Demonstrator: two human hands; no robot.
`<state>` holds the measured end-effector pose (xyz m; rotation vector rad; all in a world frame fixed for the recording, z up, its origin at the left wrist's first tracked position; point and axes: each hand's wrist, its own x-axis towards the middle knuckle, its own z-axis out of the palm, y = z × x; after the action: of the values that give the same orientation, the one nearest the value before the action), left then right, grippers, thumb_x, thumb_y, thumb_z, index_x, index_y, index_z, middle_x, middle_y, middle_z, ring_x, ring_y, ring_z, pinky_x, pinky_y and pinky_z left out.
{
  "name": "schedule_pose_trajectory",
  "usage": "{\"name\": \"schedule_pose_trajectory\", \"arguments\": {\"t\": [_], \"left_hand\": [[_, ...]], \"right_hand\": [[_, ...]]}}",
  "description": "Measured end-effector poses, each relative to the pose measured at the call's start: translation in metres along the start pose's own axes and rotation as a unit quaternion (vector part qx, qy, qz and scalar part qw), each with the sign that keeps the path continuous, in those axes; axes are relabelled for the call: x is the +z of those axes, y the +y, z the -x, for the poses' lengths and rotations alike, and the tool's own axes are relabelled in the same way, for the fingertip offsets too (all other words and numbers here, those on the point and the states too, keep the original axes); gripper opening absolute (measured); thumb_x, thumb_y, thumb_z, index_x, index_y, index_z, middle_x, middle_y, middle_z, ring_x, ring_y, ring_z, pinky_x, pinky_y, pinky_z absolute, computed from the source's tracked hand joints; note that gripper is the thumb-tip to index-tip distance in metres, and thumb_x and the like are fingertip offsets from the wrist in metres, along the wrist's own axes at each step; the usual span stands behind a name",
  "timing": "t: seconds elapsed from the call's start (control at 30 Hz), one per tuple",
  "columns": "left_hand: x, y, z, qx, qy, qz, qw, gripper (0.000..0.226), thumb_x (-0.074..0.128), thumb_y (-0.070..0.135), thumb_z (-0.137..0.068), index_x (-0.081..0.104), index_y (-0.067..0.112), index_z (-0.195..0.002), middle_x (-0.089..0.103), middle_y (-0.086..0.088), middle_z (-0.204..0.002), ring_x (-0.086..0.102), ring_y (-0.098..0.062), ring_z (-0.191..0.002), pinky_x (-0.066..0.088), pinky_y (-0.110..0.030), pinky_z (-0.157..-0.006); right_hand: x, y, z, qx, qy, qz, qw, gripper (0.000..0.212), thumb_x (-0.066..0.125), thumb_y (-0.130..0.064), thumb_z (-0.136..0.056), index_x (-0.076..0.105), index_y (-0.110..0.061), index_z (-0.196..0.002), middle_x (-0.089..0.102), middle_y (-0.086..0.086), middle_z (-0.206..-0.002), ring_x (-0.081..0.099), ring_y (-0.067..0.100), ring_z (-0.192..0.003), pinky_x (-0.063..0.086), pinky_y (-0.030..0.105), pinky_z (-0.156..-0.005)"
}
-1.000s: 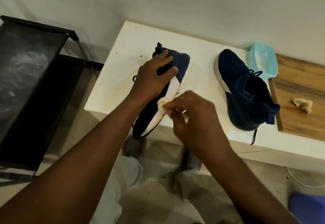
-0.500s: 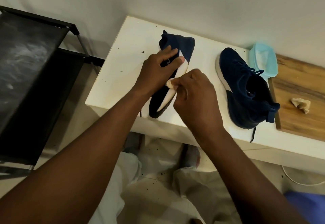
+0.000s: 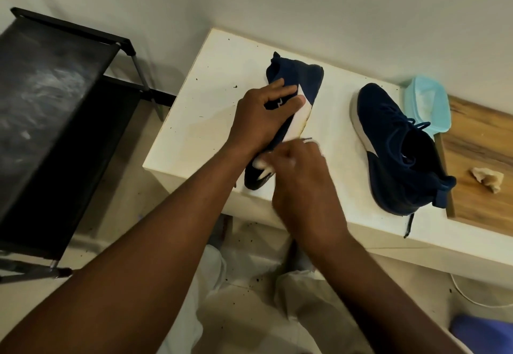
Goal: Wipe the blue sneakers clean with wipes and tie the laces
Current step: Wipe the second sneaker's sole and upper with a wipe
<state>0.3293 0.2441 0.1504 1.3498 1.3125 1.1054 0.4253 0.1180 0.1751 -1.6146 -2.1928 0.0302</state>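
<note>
A blue sneaker [image 3: 301, 76] with a white sole lies tipped on its side on the white table [image 3: 205, 109]. My left hand [image 3: 261, 117] grips its upper, thumb toward the sole. A white wipe [image 3: 261, 162] is pinched in my right hand [image 3: 302, 184], which presses it against the sole near the toe at the table's front edge. The second blue sneaker [image 3: 399, 153] stands upright to the right, laces loose, one lace end hanging over the table's edge.
A pale blue wipes tub [image 3: 427, 106] sits behind the second sneaker. A wooden board [image 3: 483, 159] at the right carries a crumpled used wipe [image 3: 487, 178]. A black rack [image 3: 55, 120] stands at the left. My knees are below the table.
My right hand with the wipe has slid down the sole from the middle toward the toe. My left hand keeps its hold on the sneaker.
</note>
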Motion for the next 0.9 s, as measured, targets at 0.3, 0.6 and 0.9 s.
{"name": "schedule_pose_trajectory", "arguments": {"t": [0.3, 0.6, 0.9], "left_hand": [[-0.001, -0.001, -0.003, -0.007, 0.012, 0.000, 1.000, 0.037, 0.077, 0.041, -0.088, 0.074, 0.028, -0.123, 0.059, 0.004, -0.144, 0.057, -0.006, -0.128, 0.043, -0.023, -0.109], [0.003, -0.004, -0.004, 0.000, 0.035, 0.000, 0.999, 0.034, 0.078, 0.041, -0.087, 0.076, 0.028, -0.118, 0.063, 0.006, -0.138, 0.057, -0.002, -0.123, 0.044, -0.027, -0.110], [0.007, -0.006, -0.005, 0.000, 0.036, 0.015, 0.999, 0.034, 0.080, 0.041, -0.083, 0.077, 0.028, -0.114, 0.066, 0.006, -0.134, 0.060, -0.002, -0.121, 0.046, -0.034, -0.110]], "right_hand": [[0.005, 0.013, -0.004, -0.035, -0.008, -0.030, 0.999, 0.035, 0.077, 0.003, -0.078, 0.075, -0.016, -0.107, 0.064, 0.006, -0.110, 0.049, 0.022, -0.103, 0.041, 0.028, -0.080], [0.005, -0.007, 0.002, -0.067, -0.099, 0.037, 0.992, 0.046, 0.080, 0.006, -0.066, 0.076, -0.016, -0.107, 0.065, 0.005, -0.112, 0.055, 0.027, -0.100, 0.046, 0.037, -0.079], [-0.008, 0.024, -0.014, -0.018, -0.004, 0.014, 1.000, 0.048, 0.066, 0.016, -0.076, 0.074, -0.013, -0.113, 0.063, 0.009, -0.108, 0.054, 0.028, -0.098, 0.047, 0.035, -0.077]]}}
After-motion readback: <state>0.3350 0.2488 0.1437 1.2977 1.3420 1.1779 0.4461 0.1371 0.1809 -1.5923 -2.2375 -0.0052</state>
